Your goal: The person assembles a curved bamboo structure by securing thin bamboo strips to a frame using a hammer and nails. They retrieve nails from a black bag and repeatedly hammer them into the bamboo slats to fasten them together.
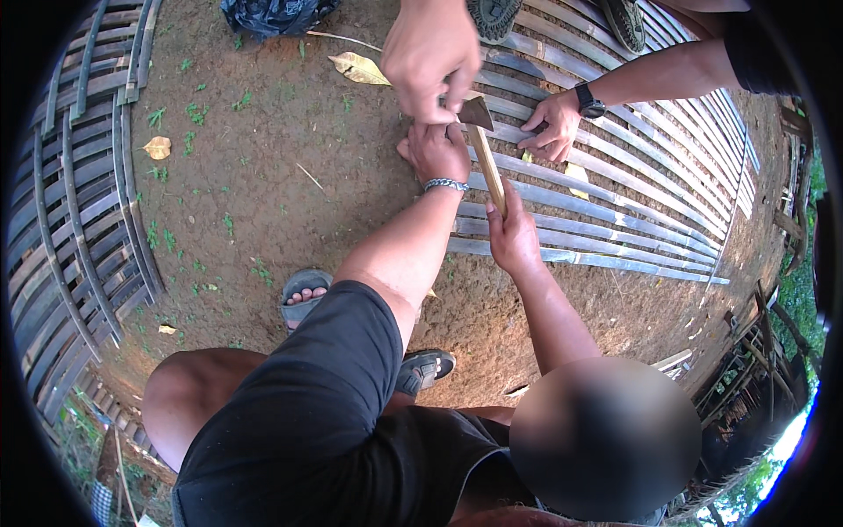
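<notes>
My right hand [515,235] is wrapped round the wooden handle of a small hatchet [488,167]. Its dark, wedge-shaped metal head points up and away from me. My left hand [439,155], with a chain bracelet at the wrist, is closed beside the hatchet head. What its fingers hold, if anything, is hidden. Just above it is another person's hand [430,57], reaching in from the far edge with curled fingers and slightly blurred. That person's other hand [553,127], wearing a black watch, rests on a slatted panel of split bamboo [606,224].
The bamboo panel lies on bare earth [255,176] to the far right. Another slatted panel [83,211] lies along the left. A black plastic bag [277,16] and dry leaves [358,68] are at the far side. My sandalled foot [307,297] is near; stacked wood [755,351] stands right.
</notes>
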A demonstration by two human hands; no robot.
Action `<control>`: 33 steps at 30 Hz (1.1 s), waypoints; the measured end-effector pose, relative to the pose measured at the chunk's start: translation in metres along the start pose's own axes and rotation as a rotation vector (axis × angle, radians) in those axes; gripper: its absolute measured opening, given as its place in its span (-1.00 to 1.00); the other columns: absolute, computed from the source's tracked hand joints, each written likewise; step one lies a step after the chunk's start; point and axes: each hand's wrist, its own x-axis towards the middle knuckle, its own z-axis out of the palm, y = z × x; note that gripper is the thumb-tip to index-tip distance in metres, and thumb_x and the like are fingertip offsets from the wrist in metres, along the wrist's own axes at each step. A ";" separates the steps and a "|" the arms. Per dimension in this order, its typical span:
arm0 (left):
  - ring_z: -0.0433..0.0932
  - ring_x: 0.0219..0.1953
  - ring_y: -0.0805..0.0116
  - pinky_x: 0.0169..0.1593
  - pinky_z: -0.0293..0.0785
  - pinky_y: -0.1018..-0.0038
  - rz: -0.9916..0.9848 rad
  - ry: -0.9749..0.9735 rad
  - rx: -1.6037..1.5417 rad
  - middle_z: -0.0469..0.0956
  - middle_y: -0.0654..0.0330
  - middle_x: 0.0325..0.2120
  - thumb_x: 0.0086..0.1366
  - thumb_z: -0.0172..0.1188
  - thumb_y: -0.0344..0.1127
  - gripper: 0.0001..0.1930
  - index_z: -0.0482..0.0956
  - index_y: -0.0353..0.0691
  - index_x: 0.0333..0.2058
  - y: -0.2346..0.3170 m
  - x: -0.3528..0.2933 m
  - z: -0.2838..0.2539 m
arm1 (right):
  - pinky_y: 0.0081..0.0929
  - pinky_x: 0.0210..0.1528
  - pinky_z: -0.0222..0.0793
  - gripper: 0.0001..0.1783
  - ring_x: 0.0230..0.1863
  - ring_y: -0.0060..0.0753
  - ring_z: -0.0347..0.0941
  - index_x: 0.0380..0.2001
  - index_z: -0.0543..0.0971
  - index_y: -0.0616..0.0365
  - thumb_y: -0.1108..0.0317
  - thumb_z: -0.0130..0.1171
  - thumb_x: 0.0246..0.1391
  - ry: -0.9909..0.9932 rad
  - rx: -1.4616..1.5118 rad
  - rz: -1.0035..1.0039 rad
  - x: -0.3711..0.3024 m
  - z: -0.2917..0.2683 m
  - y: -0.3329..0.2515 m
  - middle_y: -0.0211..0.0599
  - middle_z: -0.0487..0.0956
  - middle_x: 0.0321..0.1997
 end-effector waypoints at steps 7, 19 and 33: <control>0.54 -0.14 0.17 -0.06 0.21 0.16 0.024 -0.011 0.017 0.59 0.25 -0.29 0.18 0.27 -0.31 -0.97 0.66 -0.02 -0.40 -0.002 -0.001 0.002 | 0.12 0.02 0.45 -0.45 0.04 0.42 0.51 0.36 0.23 0.09 0.27 0.03 0.36 0.014 -0.019 -0.034 0.001 0.002 0.003 0.31 0.58 0.01; 0.53 -0.15 0.18 -0.03 0.22 0.14 0.046 -0.012 -0.002 0.58 0.28 -0.32 0.18 0.26 -0.33 -0.98 0.65 -0.04 -0.40 -0.003 -0.002 0.001 | 0.12 -0.01 0.46 -0.44 0.01 0.42 0.52 0.36 0.25 0.08 0.32 0.05 0.34 0.056 -0.005 -0.045 0.004 -0.006 -0.002 0.33 0.57 0.01; 0.54 -0.14 0.16 -0.06 0.24 0.13 0.066 0.001 0.026 0.59 0.28 -0.32 0.17 0.27 -0.35 -0.98 0.62 -0.05 -0.43 -0.001 0.000 0.001 | 0.13 -0.05 0.46 -0.41 -0.04 0.44 0.52 0.37 0.22 0.12 0.30 0.06 0.34 0.128 -0.049 -0.119 0.005 -0.006 -0.001 0.37 0.58 -0.06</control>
